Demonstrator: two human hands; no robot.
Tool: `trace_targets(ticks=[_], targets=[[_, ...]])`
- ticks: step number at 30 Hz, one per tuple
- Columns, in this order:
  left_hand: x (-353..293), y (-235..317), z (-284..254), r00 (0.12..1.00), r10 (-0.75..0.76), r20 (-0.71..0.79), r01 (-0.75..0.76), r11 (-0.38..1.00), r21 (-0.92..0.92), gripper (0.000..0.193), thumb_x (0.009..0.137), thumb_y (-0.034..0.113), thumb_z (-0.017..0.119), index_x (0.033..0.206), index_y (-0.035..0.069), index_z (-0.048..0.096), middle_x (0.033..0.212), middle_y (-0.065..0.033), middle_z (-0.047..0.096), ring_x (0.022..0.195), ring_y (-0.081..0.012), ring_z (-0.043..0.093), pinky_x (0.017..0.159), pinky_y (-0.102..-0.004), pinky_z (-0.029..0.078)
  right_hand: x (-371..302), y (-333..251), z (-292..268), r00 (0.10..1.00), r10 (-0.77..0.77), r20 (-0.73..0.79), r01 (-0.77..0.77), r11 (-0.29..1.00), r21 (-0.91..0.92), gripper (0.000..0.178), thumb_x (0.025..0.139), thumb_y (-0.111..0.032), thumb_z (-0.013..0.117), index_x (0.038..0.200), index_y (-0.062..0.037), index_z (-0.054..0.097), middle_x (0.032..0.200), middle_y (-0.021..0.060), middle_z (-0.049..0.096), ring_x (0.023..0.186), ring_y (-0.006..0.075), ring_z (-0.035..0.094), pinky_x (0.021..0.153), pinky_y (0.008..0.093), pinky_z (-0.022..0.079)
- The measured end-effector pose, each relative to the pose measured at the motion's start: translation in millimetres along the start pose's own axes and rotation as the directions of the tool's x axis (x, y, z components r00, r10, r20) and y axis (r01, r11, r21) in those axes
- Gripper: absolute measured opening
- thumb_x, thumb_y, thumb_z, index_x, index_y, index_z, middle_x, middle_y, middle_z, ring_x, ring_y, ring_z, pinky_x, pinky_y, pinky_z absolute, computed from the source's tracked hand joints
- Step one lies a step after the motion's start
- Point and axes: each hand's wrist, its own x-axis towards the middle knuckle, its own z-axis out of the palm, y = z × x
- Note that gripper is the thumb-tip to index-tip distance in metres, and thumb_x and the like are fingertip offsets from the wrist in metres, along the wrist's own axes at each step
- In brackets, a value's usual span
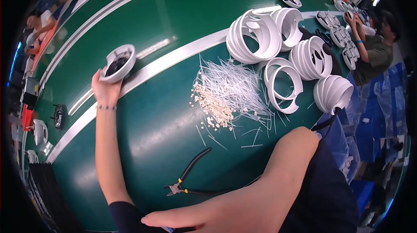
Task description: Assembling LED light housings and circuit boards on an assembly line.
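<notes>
At the far left, my left hand [106, 89] is closed on a white oval housing [127, 68] with dark parts inside, tilted over the metal rail [169, 59]. My right hand [208, 215] is close to the lower edge, with one finger stretched to the left. Its other fingers are mostly cut off, and I see nothing gripped in it. Just beyond it lie diagonal cutters [175, 187] with black handles, jaws apart. In mid-table is a pile of thin white plastic strips [234, 83], with small cream-coloured cut pieces [215, 107] along its left side.
White ring-shaped shells [256, 37] stand stacked at the right of the table. More housings [339, 33] line the far right, near a co-worker [378, 50]. A green belt [186, 9] runs beyond the rail, carrying a dark part [59, 116] and a white housing [40, 132] at left.
</notes>
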Motion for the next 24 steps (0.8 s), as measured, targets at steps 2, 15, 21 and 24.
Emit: trace_targets(ticks=[2, 15, 21, 24], targets=[[27.3, -5.3, 7.7, 0.999, 0.033, 0.026, -0.033, 0.999, 0.026, 0.027, 0.089, 0.026, 0.033, 0.098, 0.004, 0.045, 0.114, -0.0153, 0.048, 0.109, -0.0293, 0.043, 0.095, -0.048, 0.032, -2.9, -3.4, 19.3, 0.911, -0.156, -0.382, 0.124, 0.986, -0.109, 0.021, 0.081, -0.013, 0.045, 0.094, -0.0028, 0.059, 0.089, 0.0101, 0.054, 0.083, 0.024, 0.051, 0.076, 0.0362, 0.042], [-10.4, 14.8, -17.4, 0.805, 0.586, 0.09, -0.468, 0.534, 0.704, 0.039, 0.087, 0.028, 0.046, 0.118, 0.005, 0.04, 0.113, -0.0098, 0.047, 0.091, -0.0164, 0.052, 0.059, -0.0267, 0.051, -158.7, -6.8, 9.4, 0.423, 0.506, -0.752, -0.887, 0.063, -0.457, 0.025, 0.062, 0.003, 0.063, 0.086, -0.0012, 0.059, 0.083, 0.0134, 0.059, 0.075, 0.0299, 0.055, 0.067, 0.0337, 0.044], [-25.8, -0.8, -46.9, 0.698, 0.687, 0.201, -0.641, 0.475, 0.603, 0.029, 0.082, 0.002, 0.047, 0.11, -0.002, 0.047, 0.108, -0.0145, 0.054, 0.104, -0.0224, 0.051, 0.089, -0.0312, 0.039, -245.8, -14.4, 9.4, -0.272, 0.638, -0.72, -0.931, -0.364, 0.03, 0.016, 0.066, -0.005, 0.065, 0.077, 0.0008, 0.056, 0.08, 0.0112, 0.057, 0.077, 0.0239, 0.054, 0.072, 0.0334, 0.044], [-33.6, 13.6, -60.9, 0.627, 0.767, 0.136, -0.643, 0.41, 0.646, 0.027, 0.081, 0.004, 0.046, 0.107, -0.002, 0.048, 0.104, -0.0142, 0.056, 0.098, -0.0207, 0.053, 0.086, -0.03, 0.041, -209.9, -11.3, 12.9, 0.078, 0.631, -0.772, -0.935, -0.224, -0.277, 0.028, 0.072, -0.025, 0.068, 0.084, 0.0004, 0.065, 0.082, 0.0173, 0.063, 0.074, 0.0289, 0.06, 0.069, 0.0353, 0.048]])
